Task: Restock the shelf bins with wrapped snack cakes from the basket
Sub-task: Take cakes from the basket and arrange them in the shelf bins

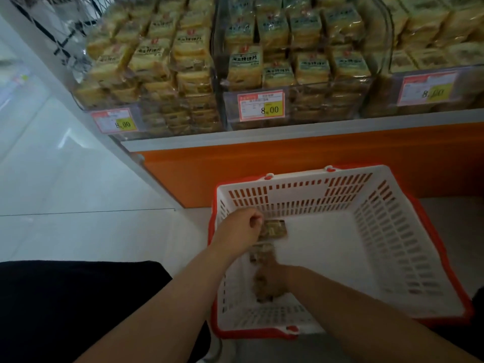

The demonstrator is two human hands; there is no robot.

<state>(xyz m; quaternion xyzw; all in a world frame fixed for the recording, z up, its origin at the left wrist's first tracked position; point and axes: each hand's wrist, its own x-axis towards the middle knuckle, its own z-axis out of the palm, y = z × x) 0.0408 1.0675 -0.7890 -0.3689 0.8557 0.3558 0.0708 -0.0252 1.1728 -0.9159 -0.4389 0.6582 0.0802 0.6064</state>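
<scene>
Bins [298, 74] appear nearly full; the basket [392, 231] is almost empty. Left hand [242, 226] pinches one cake [275, 227] inside the basket; right hand [272, 281], blurred, grasps the remaining cakes [259, 254].

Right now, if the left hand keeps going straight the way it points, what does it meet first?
Probably the basket's far wall: the left hand, gripping a cake, points that way. Depth is unclear.
</scene>
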